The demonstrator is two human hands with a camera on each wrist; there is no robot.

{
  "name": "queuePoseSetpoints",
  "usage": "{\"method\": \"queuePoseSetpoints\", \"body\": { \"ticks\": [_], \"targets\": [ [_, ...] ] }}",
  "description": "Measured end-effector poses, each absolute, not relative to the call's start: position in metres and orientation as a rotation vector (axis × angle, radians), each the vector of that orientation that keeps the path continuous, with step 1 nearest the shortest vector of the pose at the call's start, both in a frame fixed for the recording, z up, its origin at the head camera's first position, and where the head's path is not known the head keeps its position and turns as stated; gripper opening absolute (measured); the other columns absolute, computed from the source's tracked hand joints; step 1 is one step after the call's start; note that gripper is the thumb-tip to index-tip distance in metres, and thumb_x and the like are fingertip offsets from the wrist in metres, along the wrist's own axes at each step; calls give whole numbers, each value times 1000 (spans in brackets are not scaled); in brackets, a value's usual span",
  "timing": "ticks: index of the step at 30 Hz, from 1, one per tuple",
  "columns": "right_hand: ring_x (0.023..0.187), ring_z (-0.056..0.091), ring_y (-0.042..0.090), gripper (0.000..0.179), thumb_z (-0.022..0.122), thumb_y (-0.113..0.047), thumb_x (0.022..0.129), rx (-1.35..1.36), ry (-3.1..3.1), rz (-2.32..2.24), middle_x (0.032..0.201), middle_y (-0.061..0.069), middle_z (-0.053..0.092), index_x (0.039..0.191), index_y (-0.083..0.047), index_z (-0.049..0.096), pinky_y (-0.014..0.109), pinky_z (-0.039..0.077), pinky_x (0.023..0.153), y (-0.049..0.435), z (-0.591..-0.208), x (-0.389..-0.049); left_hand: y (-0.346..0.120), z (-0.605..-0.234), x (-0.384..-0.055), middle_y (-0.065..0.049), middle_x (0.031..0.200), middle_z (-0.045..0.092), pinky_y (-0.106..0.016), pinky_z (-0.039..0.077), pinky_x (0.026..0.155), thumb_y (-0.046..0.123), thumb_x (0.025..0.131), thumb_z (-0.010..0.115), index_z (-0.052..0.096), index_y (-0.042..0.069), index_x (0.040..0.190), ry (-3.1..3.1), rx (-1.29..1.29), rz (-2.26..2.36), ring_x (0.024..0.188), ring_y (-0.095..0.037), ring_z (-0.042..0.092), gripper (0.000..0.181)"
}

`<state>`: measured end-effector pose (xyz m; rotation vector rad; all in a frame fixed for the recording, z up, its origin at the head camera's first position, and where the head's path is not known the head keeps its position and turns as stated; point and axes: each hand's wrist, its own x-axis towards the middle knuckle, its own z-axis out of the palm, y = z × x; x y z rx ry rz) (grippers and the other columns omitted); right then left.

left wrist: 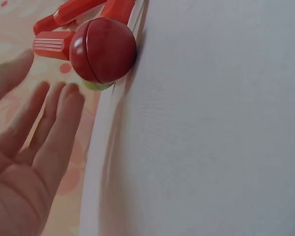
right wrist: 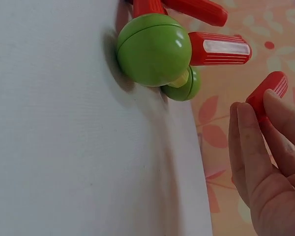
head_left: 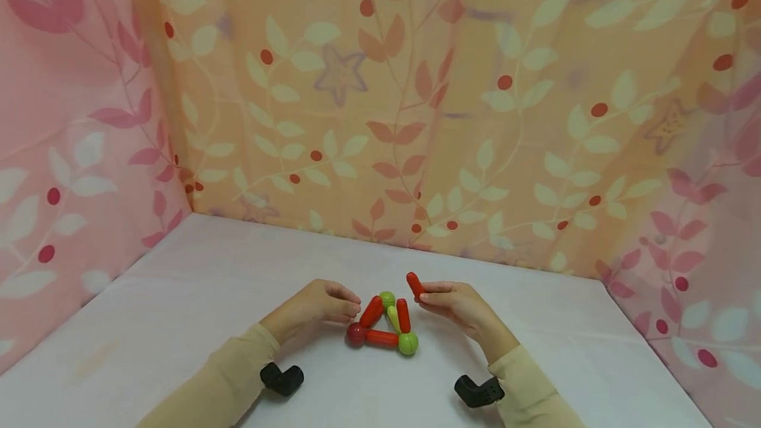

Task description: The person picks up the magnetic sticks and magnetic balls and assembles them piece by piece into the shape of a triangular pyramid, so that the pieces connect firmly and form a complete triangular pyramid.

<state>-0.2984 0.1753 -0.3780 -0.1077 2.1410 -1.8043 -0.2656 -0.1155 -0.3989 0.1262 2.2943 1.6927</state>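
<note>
A small construction of balls and rods stands on the table. Its red ball and front green ball are joined by a red rod; a yellow-green rod runs back to another green ball. One red rod sticks up from the red ball, and a second red rod from the front green ball. My left hand is beside the construction, fingers loosely extended and apart from it. Between thumb and fingertips, my right hand pinches a loose red rod right of the construction.
The white tabletop spreads around the construction. Floral cloth hangs behind the table and along both sides. A black device sits by the left wrist, and another black device by the right.
</note>
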Motion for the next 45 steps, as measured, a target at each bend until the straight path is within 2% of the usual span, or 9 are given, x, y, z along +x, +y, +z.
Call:
{"method": "queuePoseSetpoints", "body": {
  "ticks": [7,11,18,24,35,45],
  "targets": [
    [97,70,17,37,69,-11,92,-116,2167,-1781,119,14,70,125,4,66,35,55,94,162,-379,-301,-101,-393,-271,-4,95,71,-31,58,83,13,88,72,73,2,107,2370,45,1695,82,-16,66,22],
    [97,70,17,36,69,-11,92,-130,2170,-1780,119,14,70,124,3,66,35,55,94,157,-377,-304,-92,-385,-277,-4,100,73,-34,58,87,14,90,70,72,3,112,2397,66,1756,88,-19,70,26],
    [96,71,17,35,69,-10,91,-127,2155,-1778,116,13,72,123,4,67,34,56,94,152,-378,-307,-77,-375,-279,-7,107,74,-39,56,94,21,89,74,71,3,117,2342,70,1861,96,-22,72,33],
    [100,71,18,34,68,-9,92,-144,2126,-1780,117,14,72,123,4,67,36,55,96,146,-378,-309,-67,-374,-280,-6,112,72,-39,55,95,24,88,75,72,6,114,2342,49,1888,94,-18,72,31],
    [100,71,19,32,69,-11,92,-115,2141,-1765,116,14,73,121,2,69,37,55,95,141,-379,-308,-60,-377,-288,-6,109,72,-43,53,98,25,89,75,74,10,110,2363,17,1930,101,-24,70,26],
    [106,71,20,41,70,-22,92,-70,2189,-1756,116,12,73,125,2,66,38,53,99,147,-382,-296,-63,-379,-285,-2,97,73,-41,54,92,23,86,77,73,11,98,2498,10,1875,95,-20,64,17]
  ]
}}
